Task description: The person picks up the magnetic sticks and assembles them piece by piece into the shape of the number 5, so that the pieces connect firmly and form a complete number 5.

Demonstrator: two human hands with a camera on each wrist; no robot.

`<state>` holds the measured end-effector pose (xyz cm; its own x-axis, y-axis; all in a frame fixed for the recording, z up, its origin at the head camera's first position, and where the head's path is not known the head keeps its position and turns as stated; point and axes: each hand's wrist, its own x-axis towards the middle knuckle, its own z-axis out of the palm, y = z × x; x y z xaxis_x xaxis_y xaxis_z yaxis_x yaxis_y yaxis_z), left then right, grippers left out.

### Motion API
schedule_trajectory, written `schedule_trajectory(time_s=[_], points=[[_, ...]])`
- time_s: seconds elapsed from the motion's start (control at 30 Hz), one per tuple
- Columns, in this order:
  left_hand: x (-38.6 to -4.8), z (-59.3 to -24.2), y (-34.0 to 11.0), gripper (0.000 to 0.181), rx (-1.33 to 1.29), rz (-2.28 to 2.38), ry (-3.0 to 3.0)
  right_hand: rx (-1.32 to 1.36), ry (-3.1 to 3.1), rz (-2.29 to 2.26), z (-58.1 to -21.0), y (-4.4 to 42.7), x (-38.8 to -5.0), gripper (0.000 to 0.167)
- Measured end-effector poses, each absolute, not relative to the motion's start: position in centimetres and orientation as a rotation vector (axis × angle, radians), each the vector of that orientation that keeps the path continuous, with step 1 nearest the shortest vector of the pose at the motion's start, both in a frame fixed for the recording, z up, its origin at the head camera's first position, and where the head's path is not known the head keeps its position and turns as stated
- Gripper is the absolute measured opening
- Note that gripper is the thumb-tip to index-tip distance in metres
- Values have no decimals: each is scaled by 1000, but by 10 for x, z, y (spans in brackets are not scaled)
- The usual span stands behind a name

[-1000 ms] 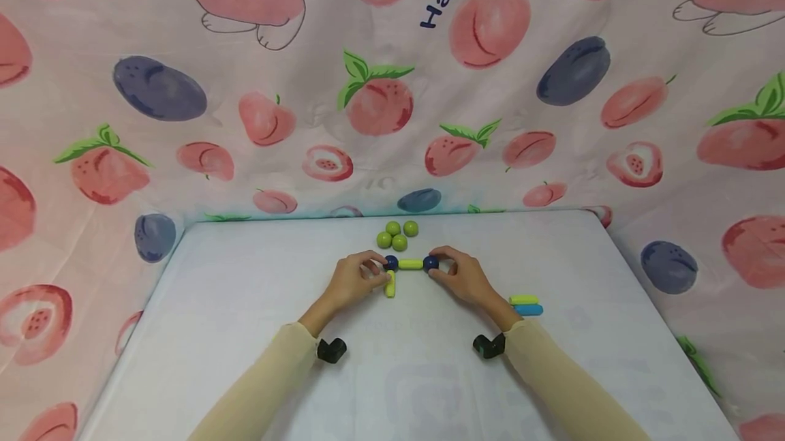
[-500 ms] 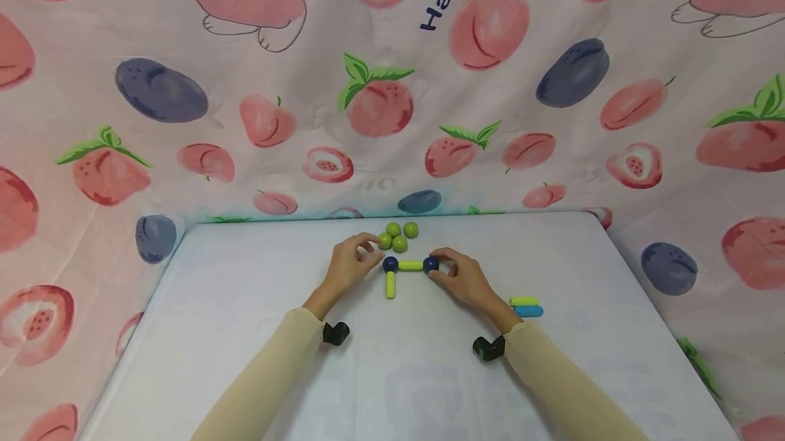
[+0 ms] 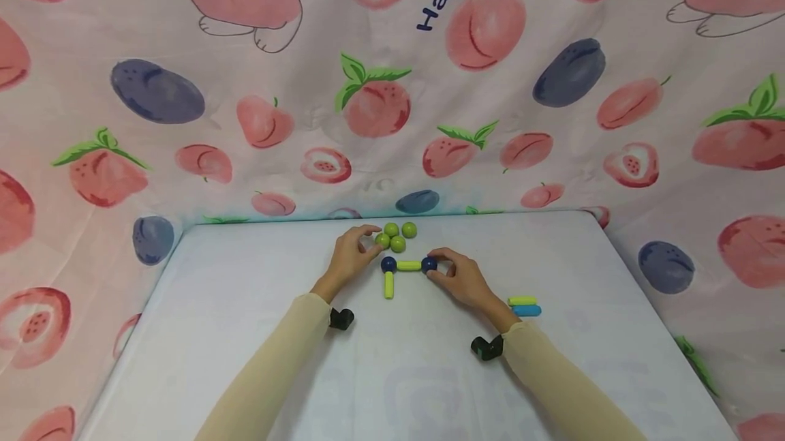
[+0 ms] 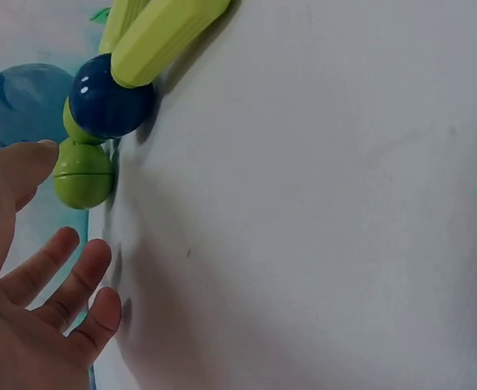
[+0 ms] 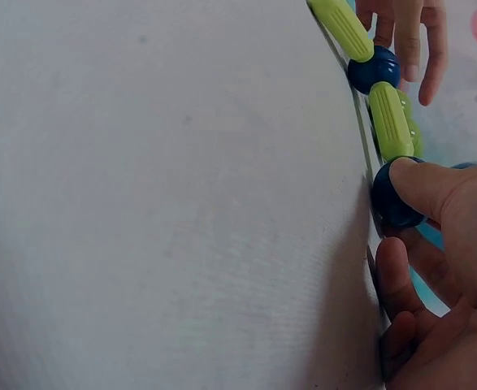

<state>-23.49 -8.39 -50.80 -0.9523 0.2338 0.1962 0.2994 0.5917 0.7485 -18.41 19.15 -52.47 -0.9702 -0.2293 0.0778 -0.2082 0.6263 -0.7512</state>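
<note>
My right hand [image 3: 461, 279] pinches a dark blue ball [image 5: 396, 195] between thumb and fingers. That ball sits at the right end of a yellow-green rod [image 3: 408, 266]. The rod's left end meets a second dark blue ball [image 3: 389, 264], from which another yellow-green rod [image 3: 389, 285] points toward me. Beside a group of several green balls [image 3: 397, 244] is my left hand [image 3: 351, 257]. Its thumb and forefinger are spread around the leftmost green ball [image 4: 84, 176], the thumb close to it; whether they touch is unclear. The other left fingers are loosely spread in the left wrist view.
To the right of my right wrist, a yellow-green rod [image 3: 522, 300] and a blue rod [image 3: 526, 310] lie side by side on the white table [image 3: 392, 386]. A fruit-patterned cloth [image 3: 276, 175] rises behind the table's far edge.
My left hand has let go of the left dark blue ball and the rod below it, and moved away from me to the green balls. The right hand keeps its hold.
</note>
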Motion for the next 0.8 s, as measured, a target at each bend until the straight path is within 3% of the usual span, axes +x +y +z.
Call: schedule_trajectory(time_s=[0.8], points=[[-244, -517, -75, 34, -387, -1262, -2753, -377, 2810, -1289, -526, 193, -185, 40]])
